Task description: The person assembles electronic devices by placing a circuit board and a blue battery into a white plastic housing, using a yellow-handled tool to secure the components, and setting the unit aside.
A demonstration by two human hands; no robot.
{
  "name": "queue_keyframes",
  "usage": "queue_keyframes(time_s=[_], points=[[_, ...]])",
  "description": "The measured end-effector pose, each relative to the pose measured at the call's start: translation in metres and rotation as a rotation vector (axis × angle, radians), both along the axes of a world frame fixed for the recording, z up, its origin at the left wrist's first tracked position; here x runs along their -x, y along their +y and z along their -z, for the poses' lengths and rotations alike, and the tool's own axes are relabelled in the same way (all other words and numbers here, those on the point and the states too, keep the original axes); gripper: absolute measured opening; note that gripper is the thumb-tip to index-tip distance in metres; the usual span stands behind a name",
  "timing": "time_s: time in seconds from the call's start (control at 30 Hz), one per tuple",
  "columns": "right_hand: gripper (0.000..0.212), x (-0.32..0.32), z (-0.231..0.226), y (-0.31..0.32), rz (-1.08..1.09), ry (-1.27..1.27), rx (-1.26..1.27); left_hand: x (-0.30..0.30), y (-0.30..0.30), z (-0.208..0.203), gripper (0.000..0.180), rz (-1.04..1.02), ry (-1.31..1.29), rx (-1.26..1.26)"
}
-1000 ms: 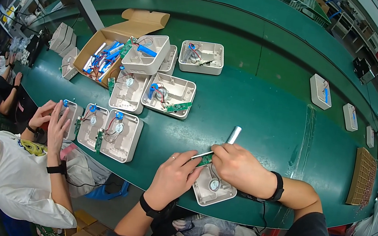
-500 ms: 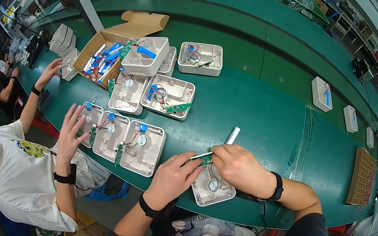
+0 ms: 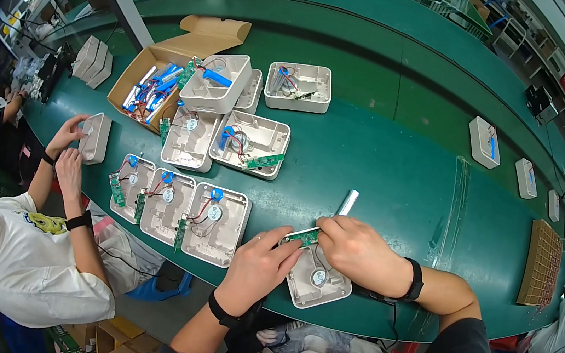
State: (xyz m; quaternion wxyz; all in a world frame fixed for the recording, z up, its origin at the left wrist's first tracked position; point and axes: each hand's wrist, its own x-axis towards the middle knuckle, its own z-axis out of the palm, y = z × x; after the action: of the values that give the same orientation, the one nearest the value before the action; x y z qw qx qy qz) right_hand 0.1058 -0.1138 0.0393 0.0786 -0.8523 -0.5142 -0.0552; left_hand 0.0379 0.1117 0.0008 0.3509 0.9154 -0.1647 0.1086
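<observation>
Over a light grey plastic housing (image 3: 315, 294) at the table's near edge, both my hands are closed on a narrow green circuit board (image 3: 304, 237). My left hand (image 3: 257, 267) pinches its left end between thumb and fingers. At the board's other end, the fingertips of my right hand (image 3: 363, 256) are pressed together, partly hiding it. A round speaker (image 3: 318, 277) with thin wires sits inside the housing. Just beyond my right fingers a silvery battery cell (image 3: 347, 203) lies on the table, its lower end hidden.
Left of me stand open housings (image 3: 215, 239) with boards, speakers and blue parts. Behind them are more housings (image 3: 299, 87) and a carton (image 3: 125, 90) of blue batteries. A co-worker's hands (image 3: 70, 156) hold a housing (image 3: 95, 138). A brown divided tray (image 3: 541, 264) stands far right.
The circuit board has tilted so more of its green face shows; my hands have barely moved. The co-worker's nearer hand has gone from above the open housings to the housing at far left.
</observation>
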Motion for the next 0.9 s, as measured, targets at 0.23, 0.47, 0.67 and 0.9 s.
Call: queue_keyframes(time_s=[0.23,0.47,0.67,0.9], points=[[0.011,-0.003,-0.004,-0.006,0.024,0.128,-0.001,-0.002,-0.002,-0.001,0.016,0.015,0.013,-0.002],[0.026,-0.039,-0.025,-0.042,0.011,0.328,-0.178,-0.002,0.0,-0.005,0.013,0.031,0.041,0.01],[0.028,-0.038,-0.008,-0.057,0.113,0.173,-0.191,-0.003,0.0,-0.007,0.01,0.035,0.024,-0.022],[0.029,-0.002,-0.011,-0.042,0.103,0.416,-0.155,-0.002,-0.002,-0.005,0.01,0.019,0.033,-0.027]])
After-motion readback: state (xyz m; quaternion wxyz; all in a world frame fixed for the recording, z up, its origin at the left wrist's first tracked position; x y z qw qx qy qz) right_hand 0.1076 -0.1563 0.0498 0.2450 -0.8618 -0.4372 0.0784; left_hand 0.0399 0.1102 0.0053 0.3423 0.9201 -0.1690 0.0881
